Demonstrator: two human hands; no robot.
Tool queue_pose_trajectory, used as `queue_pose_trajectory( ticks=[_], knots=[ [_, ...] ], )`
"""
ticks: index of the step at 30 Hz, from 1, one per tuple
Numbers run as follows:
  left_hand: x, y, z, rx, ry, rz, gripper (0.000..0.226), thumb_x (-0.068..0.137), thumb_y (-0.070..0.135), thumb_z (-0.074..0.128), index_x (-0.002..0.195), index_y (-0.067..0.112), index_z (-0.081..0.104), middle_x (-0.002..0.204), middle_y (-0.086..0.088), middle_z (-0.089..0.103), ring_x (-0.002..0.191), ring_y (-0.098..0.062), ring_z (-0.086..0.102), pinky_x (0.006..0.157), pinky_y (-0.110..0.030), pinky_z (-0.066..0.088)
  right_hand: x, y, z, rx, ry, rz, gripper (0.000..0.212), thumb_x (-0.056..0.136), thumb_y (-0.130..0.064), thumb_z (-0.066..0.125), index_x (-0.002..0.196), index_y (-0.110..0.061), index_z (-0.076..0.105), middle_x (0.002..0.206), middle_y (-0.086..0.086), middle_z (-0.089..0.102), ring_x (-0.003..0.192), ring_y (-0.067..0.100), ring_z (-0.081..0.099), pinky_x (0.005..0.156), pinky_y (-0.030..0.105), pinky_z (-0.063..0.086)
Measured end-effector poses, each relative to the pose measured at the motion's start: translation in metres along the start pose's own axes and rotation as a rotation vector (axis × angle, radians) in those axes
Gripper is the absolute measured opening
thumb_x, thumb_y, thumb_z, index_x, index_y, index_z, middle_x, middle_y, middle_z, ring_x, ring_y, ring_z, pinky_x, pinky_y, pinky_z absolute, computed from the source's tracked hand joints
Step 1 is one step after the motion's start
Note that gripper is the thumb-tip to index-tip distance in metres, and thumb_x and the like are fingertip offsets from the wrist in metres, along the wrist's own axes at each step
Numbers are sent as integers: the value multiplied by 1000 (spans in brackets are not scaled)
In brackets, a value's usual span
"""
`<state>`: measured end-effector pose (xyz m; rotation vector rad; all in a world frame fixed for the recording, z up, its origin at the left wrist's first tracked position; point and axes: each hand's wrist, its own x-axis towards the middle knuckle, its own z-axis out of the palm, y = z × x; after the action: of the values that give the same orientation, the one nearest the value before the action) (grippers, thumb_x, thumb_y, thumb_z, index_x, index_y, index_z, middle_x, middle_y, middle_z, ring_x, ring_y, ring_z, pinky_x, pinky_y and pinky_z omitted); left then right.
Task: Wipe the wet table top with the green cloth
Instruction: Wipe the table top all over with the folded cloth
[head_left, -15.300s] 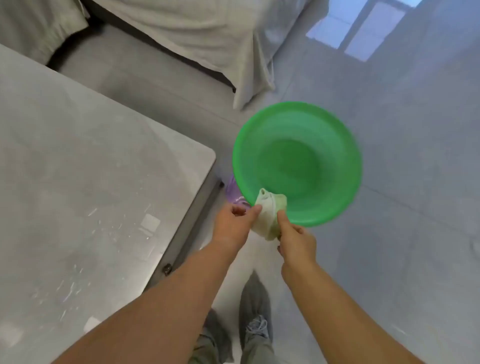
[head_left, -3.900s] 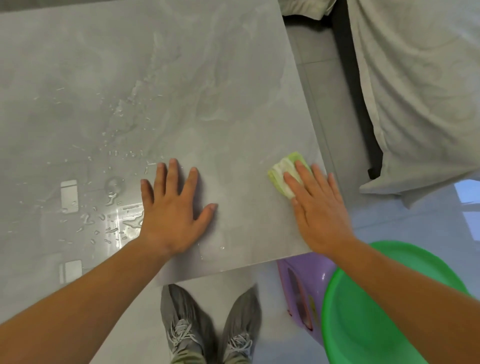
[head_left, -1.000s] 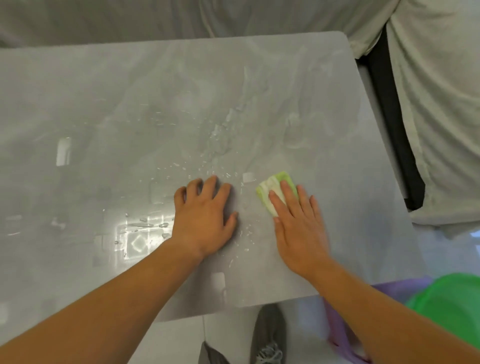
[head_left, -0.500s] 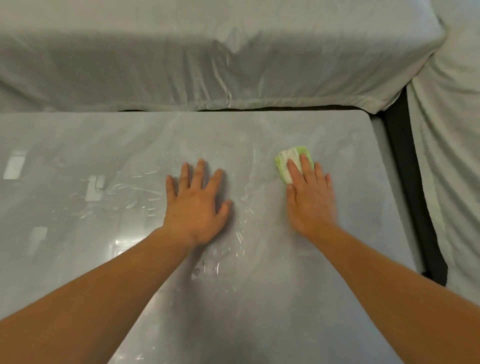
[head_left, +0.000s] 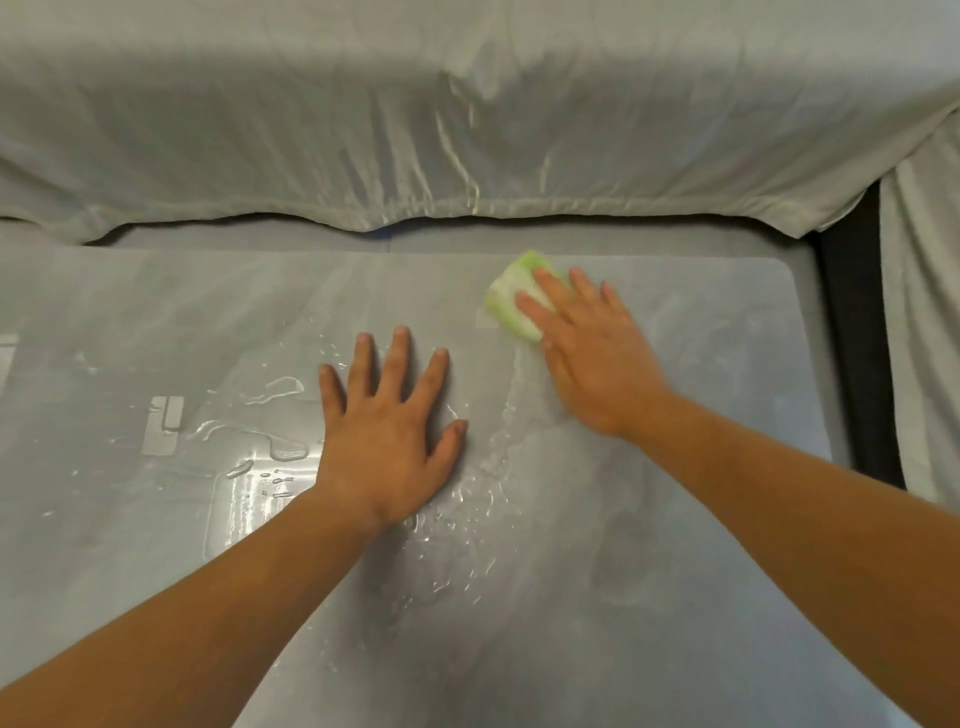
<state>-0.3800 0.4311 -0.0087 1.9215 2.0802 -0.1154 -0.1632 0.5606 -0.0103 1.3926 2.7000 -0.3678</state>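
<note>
Head view: folded green-and-white cloth under flat right hand.

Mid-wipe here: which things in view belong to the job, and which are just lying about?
Job: green cloth, right hand pressing it, left hand flat on the table top, water puddles.
Lying about: pale fabric covers behind and right of the table.

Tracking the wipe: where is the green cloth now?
Head view: the green cloth lies partly under the right hand, near the far edge of the table top, right of the left hand.
</note>
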Motion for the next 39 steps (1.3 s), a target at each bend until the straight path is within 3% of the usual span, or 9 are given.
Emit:
queue_pose_trajectory(
  ticks=[4, 8, 10, 15, 21, 26, 32, 37, 39],
  knots=[
    [-1, 0, 0, -5, -10, 2, 72, 93, 66, 18, 157, 35, 5, 167, -6, -6, 151, -38, -14, 116, -66, -2, 20, -24, 0, 43, 64, 279, 59, 101, -23, 34, 157, -29, 16, 168, 2, 5, 153, 36, 4, 123, 52, 5],
    [-1, 0, -3, -54, 8, 3, 74, 93, 65, 23, 157, 29, 12, 168, -5, -1, 152, -36, -10, 117, -65, -1, -22, -59, 14, -17, 7, -109, 63, 95, -25, 37, 156, -29, 21, 167, 2, 12, 153, 35, 10, 123, 54, 9],
    [-2, -2, -5, -104, 18, -14, 79, 92, 65, 26, 156, 20, 13, 168, -4, 3, 153, -33, -7, 119, -63, 1, -13, -45, 10, 6, 9, -136, 60, 97, -24, 38, 155, -31, 25, 167, -1, 14, 153, 33, 12, 123, 54, 10],
    [-7, -15, -4, -114, 27, 41, 83, 92, 66, 30, 156, 16, 15, 167, -9, -3, 153, -25, -11, 122, -52, -3, 34, -53, 8, 65, 86, 217, 60, 99, -24, 34, 157, -30, 18, 168, -1, 4, 153, 34, 4, 123, 52, 2],
    [-29, -34, -5, -121, 39, 7, 77, 93, 65, 29, 156, 20, 20, 167, -11, 0, 153, -27, -11, 122, -52, -5, 4, -63, 10, -11, 7, -194, 62, 96, -21, 40, 155, -30, 25, 167, -1, 13, 153, 32, 9, 123, 54, 7],
    [-38, -42, 1, -91, 9, 20, 76, 94, 65, 22, 158, 26, 12, 167, -6, -6, 152, -26, -17, 120, -55, -8, 46, -80, 6, 59, 72, 140, 59, 100, -23, 34, 156, -31, 19, 168, -2, 6, 153, 33, 5, 123, 52, 3],
    [-39, -44, 1, -106, 6, 40, 78, 94, 67, 21, 158, 24, 11, 167, -6, -8, 152, -26, -17, 121, -56, -7, 9, -76, 11, -35, -40, -296, 61, 97, -21, 37, 155, -30, 23, 167, -1, 13, 153, 32, 10, 123, 53, 8],
    [-42, -52, 2, -120, 14, 81, 81, 93, 64, 27, 158, 16, 17, 167, -7, -2, 153, -26, -12, 121, -55, -3, 53, -83, 3, 37, 28, 131, 60, 99, -21, 37, 156, -31, 21, 168, -1, 7, 153, 33, 8, 123, 52, 7],
    [-43, -52, 2, -133, 13, 78, 81, 93, 65, 26, 157, 16, 17, 167, -7, -2, 153, -26, -12, 121, -55, -4, 36, -104, 12, 0, 26, 63, 64, 97, -21, 37, 157, -31, 17, 168, 0, 5, 153, 34, 6, 122, 53, 9]
  ],
)
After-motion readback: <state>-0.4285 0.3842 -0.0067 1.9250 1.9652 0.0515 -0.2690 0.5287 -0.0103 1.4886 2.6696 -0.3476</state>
